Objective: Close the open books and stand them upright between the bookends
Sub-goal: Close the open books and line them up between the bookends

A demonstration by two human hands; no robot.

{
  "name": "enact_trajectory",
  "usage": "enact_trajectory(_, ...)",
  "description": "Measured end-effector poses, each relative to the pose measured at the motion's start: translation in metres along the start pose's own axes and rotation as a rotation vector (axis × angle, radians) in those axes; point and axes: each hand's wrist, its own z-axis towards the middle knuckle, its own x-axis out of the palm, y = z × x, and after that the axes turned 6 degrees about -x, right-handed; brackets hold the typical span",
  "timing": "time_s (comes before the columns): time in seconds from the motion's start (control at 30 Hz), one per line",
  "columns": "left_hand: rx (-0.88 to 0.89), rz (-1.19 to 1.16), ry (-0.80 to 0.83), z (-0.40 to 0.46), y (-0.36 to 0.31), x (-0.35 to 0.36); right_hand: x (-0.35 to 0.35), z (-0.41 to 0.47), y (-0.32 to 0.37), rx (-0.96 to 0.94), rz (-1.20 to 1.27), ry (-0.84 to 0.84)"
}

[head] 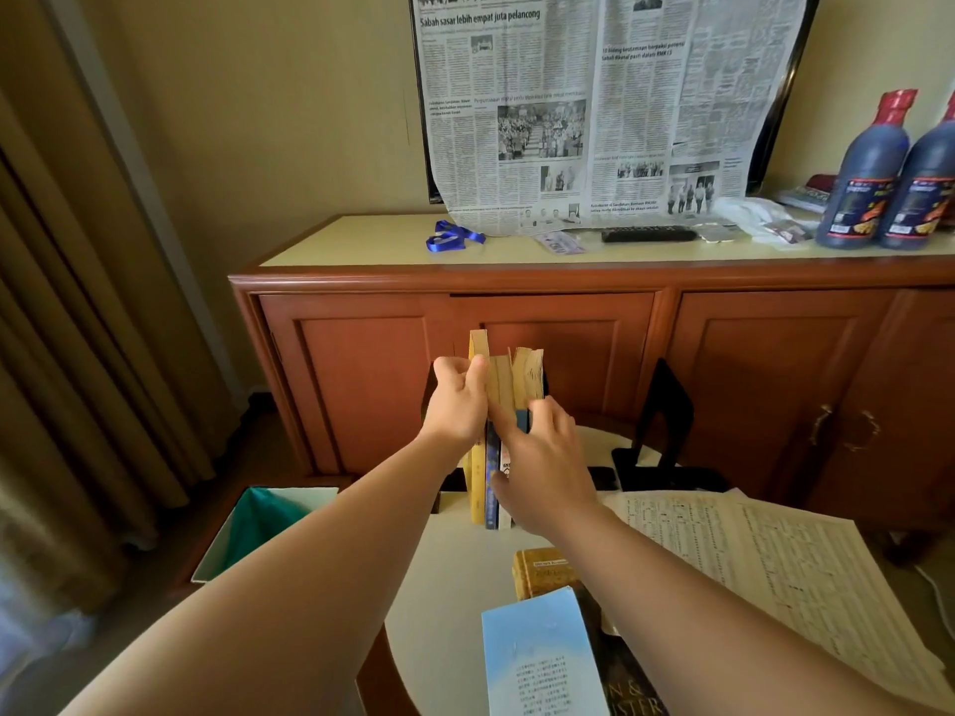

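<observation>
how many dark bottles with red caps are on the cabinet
2. Both stand at the right end of the cabinet top: one bottle nearer the middle, the other bottle right beside it, cut off by the picture's edge. More could be out of frame.

Both arms reach forward; left hand (457, 400) grips the upright books (509, 385) from their left, right hand (542, 462) presses their right side.
</observation>
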Motion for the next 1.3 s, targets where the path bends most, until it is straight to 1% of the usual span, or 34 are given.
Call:
enact_trajectory(0.1,-0.015,-0.019,0.079,-0.001,0.002,-0.008,-0.002,0.000,-0.001,-0.023,0.005,-0.002)
enact_trajectory(0.23,-0.022,0.035,0.129,-0.008,0.009,-0.016,-0.010,-0.003,-0.002,-0.008,0.122,0.006)
enact_trajectory(0.37,0.053,0.233,0.068,-0.008,0.014,-0.017,-0.013,-0.015,-0.005,0.045,0.293,0.040)
enact_trajectory(0.5,0.137,0.425,-0.044,-0.009,0.010,-0.023,-0.019,-0.030,-0.004,0.093,0.441,-0.006)
enact_trajectory(0.57,0.181,0.453,-0.111,-0.012,0.008,-0.029,-0.023,-0.034,-0.004,0.106,0.513,-0.037)
enact_trajectory(0.67,0.199,0.490,-0.141,-0.018,0.007,-0.038,-0.026,-0.039,-0.004,0.130,0.530,-0.040)
enact_trajectory(0.8,0.194,0.407,-0.173,-0.034,0.017,-0.046,-0.027,-0.049,-0.007,0.197,0.490,-0.014)
enact_trajectory(0.87,0.144,0.396,-0.204,-0.049,0.028,-0.047,-0.027,-0.056,-0.009,0.243,0.469,0.038)
enact_trajectory(0.93,0.043,0.423,-0.169,-0.069,0.045,-0.045,-0.026,-0.067,-0.012,0.293,0.458,0.094)
enact_trajectory(1.07,-0.225,0.546,0.087,-0.117,0.083,-0.032,-0.019,-0.105,-0.013,0.344,0.466,0.142)
enact_trajectory(1.13,-0.341,0.555,0.181,-0.137,0.097,-0.025,-0.015,-0.128,-0.011,0.342,0.430,0.138)
enact_trajectory(1.23,-0.539,0.490,0.322,-0.162,0.108,-0.014,-0.009,-0.159,-0.006,0.346,0.333,0.099)
enact_trajectory(1.3,-0.602,0.368,0.399,-0.174,0.114,-0.009,-0.005,-0.175,-0.003,0.360,0.313,0.070)
